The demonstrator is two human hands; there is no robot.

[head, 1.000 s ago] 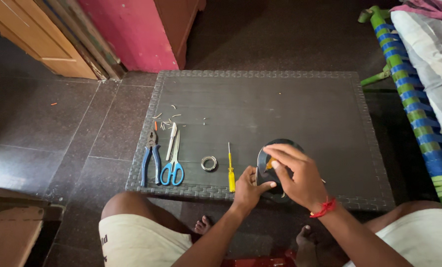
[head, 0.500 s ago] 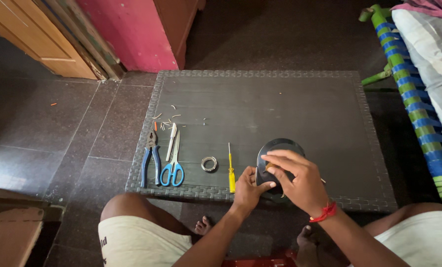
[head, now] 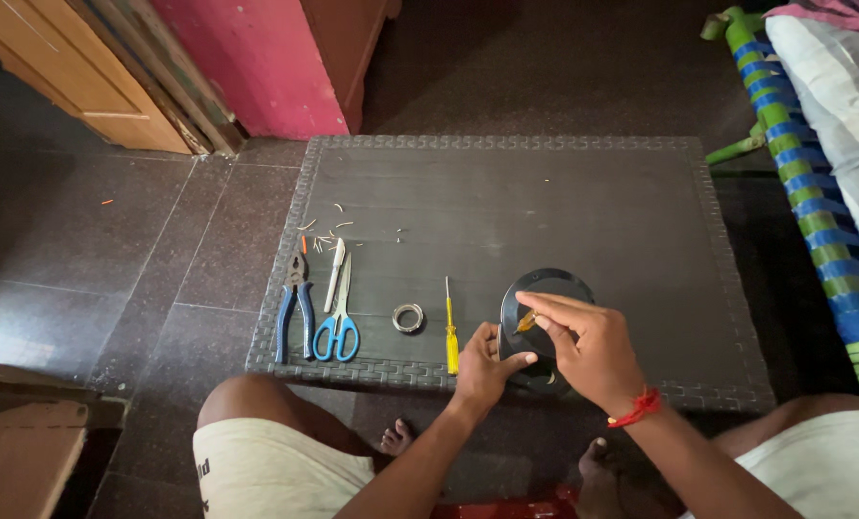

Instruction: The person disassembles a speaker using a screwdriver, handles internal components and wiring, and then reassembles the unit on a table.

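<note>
black round plastic disc (head: 545, 288) steadied by left hand (head: 484, 363); right hand (head: 591, 348) grip pinching perhaps an orange bit at its nine o'clock.

Head view, steeply down, close above table (head: 545, 192)

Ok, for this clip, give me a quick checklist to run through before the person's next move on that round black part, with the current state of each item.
1. Round black part steadied on the table: ok, left hand grips its near edge.
2. Small orange piece pinched in the right hand: ok, held against the part's face.
3. Yellow screwdriver close by: ok, lying just left of the left hand.
4. Pliers, scissors and tape ring apart from the hands: ok.
5. Orange piece seated correctly: cannot tell, fingers cover it.
6. Wire scraps away from the part: ok.
</note>
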